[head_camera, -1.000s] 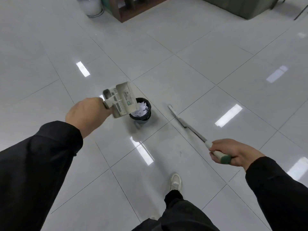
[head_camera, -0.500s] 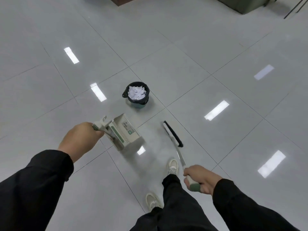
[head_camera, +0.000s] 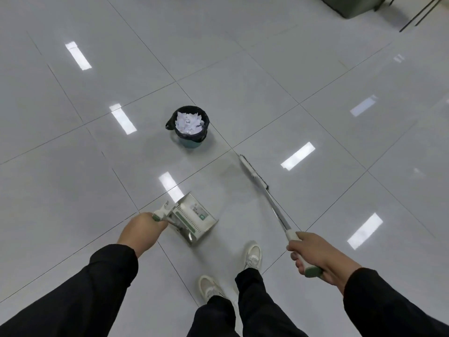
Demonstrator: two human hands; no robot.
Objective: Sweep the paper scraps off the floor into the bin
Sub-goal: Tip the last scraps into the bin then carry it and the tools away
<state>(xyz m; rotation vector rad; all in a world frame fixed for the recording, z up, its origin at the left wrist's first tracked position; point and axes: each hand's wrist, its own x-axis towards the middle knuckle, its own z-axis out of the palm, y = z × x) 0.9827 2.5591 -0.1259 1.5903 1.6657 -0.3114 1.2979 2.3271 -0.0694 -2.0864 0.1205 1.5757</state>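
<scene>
A small teal bin (head_camera: 194, 141) with a black liner stands on the grey tiled floor, holding a heap of white paper scraps (head_camera: 189, 122). My left hand (head_camera: 139, 231) grips the handle of a white and green dustpan (head_camera: 194, 218), held low in front of my feet, well short of the bin. My right hand (head_camera: 313, 254) holds the green-tipped handle of a broom (head_camera: 272, 205); its head rests on the floor to the right of the bin. No loose scraps show on the floor.
My two white shoes (head_camera: 252, 255) stand between my hands. A dark green cabinet (head_camera: 352, 4) and thin black legs (head_camera: 418, 14) sit at the far top right. Glossy tiles (head_camera: 243, 81) with light reflections stretch all around the bin.
My left hand has drawn the dustpan away from over the bin and lowered it near my feet. I have stepped back from the bin. The broom head has swung out to the right.
</scene>
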